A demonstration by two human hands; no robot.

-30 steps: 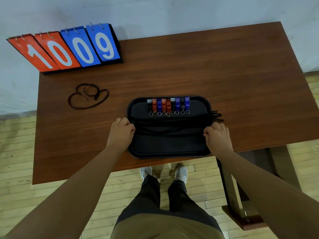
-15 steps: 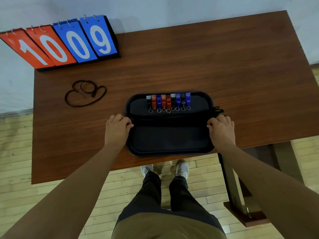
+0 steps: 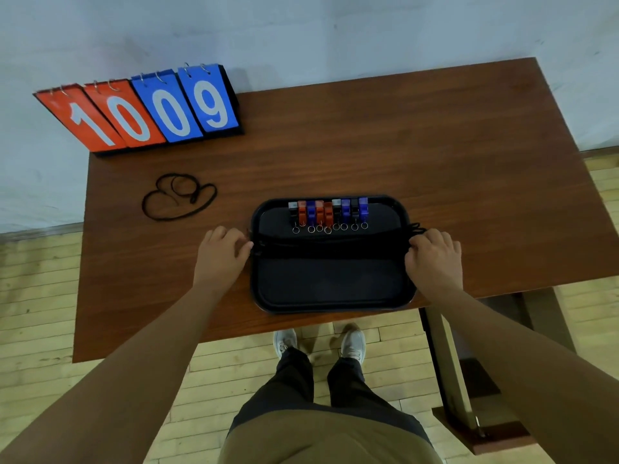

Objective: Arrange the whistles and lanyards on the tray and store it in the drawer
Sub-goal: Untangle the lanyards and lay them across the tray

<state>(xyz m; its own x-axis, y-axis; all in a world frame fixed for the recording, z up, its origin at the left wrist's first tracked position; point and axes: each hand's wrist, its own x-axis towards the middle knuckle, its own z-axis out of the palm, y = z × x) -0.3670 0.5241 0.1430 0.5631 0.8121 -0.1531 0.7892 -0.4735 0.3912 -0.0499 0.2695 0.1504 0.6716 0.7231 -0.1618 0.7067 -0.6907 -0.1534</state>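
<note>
Floor [image 3: 50,313]: pale wood planks lie under us, and our shoes [image 3: 284,341] stand at the counter's near edge.
Counter [image 3: 435,162]: brown wood, set against a grey-blue wall [image 3: 335,28].
Tray [image 3: 330,307]: black, near the front edge, between our hands.
Left hand [image 3: 219,254]: at the tray's left rim, fingers curled beside the cord ends; we cannot tell whether it grips them.
Right hand [image 3: 433,256]: at the right rim, fingers curled over the looped cord ends; we cannot tell the grip here either.
Lanyards [image 3: 328,245]: black cords lying across the tray's middle, side to side.
Whistles [image 3: 328,211]: a row of black, red and blue ones along the far rim, rings toward us.
Loose lanyard [image 3: 177,195]: coiled on the counter, well apart to the tray's left.
Scoreboard [image 3: 150,112]: flip cards reading 1009, far left, by the wall.
</note>
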